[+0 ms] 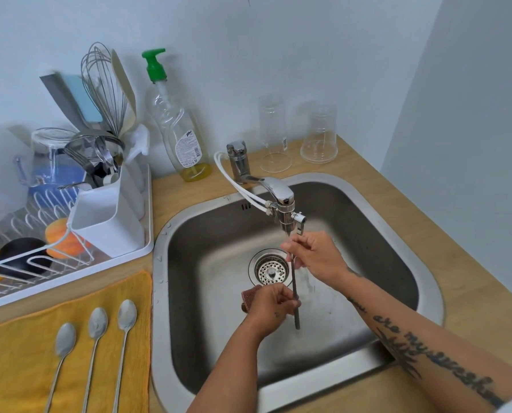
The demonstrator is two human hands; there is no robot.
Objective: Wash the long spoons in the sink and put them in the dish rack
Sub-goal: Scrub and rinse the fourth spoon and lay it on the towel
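Over the steel sink (pixel 368 222), my right hand (pixel 314 254) grips the upper end of a long spoon (pixel 294 296) just below the faucet (pixel 281 201). The spoon hangs almost upright, its handle pointing down. My left hand (pixel 271 308) holds a reddish sponge (pixel 250 296) and closes around the spoon's lower shaft. Three more long spoons (pixel 97 323) lie side by side on a yellow cloth (pixel 19 353) left of the sink. The white dish rack (pixel 70 263) stands at the back left, with a white cutlery holder (pixel 109 222).
A dish-soap bottle (pixel 177 129) with a green pump stands behind the sink. Two clear cups (pixel 274 135) sit upside down on the wooden counter at the back right. The rack holds a whisk, a glass, cutlery and coloured dishes. The drain strainer (pixel 271 271) lies mid-sink.
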